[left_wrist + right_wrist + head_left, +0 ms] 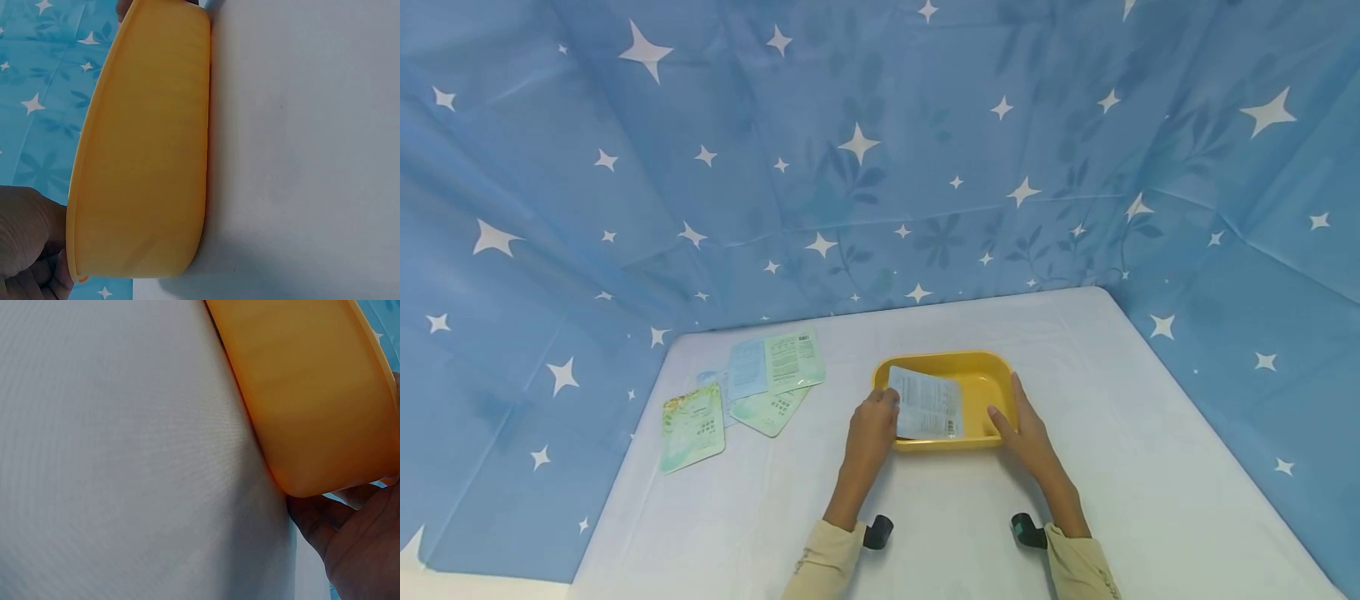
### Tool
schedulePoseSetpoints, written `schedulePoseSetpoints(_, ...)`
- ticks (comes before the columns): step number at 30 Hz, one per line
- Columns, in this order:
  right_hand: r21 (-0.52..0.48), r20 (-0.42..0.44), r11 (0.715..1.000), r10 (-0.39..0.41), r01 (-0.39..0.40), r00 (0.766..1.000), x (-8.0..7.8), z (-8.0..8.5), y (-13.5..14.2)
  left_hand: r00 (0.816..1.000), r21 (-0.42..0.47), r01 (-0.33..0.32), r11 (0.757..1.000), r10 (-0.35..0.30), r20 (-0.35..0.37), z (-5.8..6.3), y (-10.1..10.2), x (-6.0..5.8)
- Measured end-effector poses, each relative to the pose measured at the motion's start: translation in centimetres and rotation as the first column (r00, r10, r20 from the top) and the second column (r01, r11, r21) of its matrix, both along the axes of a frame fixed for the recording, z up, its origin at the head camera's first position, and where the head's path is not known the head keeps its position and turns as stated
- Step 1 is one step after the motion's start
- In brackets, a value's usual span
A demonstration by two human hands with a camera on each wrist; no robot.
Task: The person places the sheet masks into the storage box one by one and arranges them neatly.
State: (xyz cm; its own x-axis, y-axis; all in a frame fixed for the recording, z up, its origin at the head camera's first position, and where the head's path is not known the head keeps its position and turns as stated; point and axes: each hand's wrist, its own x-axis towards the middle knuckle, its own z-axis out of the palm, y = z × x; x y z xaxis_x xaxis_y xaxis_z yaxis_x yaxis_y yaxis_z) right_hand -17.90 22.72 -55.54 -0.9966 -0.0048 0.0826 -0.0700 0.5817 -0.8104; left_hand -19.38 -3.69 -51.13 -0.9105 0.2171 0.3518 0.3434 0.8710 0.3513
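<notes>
A shallow yellow tray (988, 400) rests on the white-covered table. Inside it, toward the left, lies a pale blue flat sachet (927, 404) with printed text, tilted against the left side. My left hand (871, 429) grips the tray's left rim with curled fingers, close beside the sachet. On the right side, my right hand (1033, 442) holds the tray wall, thumb inside and fingers outside. The left wrist view shows the tray's outer wall (144, 137) with the left hand at its rim. In the right wrist view, fingers (315, 528) touch the tray's lower corner.
Several flat sachets lie on the table at the left: a green one with yellow flowers (692, 427), a pale green one (795, 360), a blue one (748, 369) and others partly covered. Blue star-patterned cloth (865, 208) hangs behind the table (1150, 467).
</notes>
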Motion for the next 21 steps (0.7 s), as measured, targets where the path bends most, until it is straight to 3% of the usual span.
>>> schedulePoseSetpoints(9, -0.003, -0.015, 1.000, -0.005, 0.005, 1.000, 0.1, -0.1, -0.1, 0.993, -0.114, -0.019, 0.993, 0.005, -0.119, -0.2, 0.7, 0.1)
schedulePoseSetpoints(13, -0.004, -0.020, 1.000, -0.003, 0.003, 1.000, 0.2, -0.1, -0.2, 0.989, -0.216, -0.027, 0.976, -0.005, -0.149, -0.4, 0.9, 0.1)
schedulePoseSetpoints(21, -0.014, -0.010, 1.000, -0.002, 0.002, 1.000, 0.2, -0.1, -0.2, 0.998, -0.348, -0.035, 0.937, 0.013, -0.063, 0.0, 1.4, -0.1)
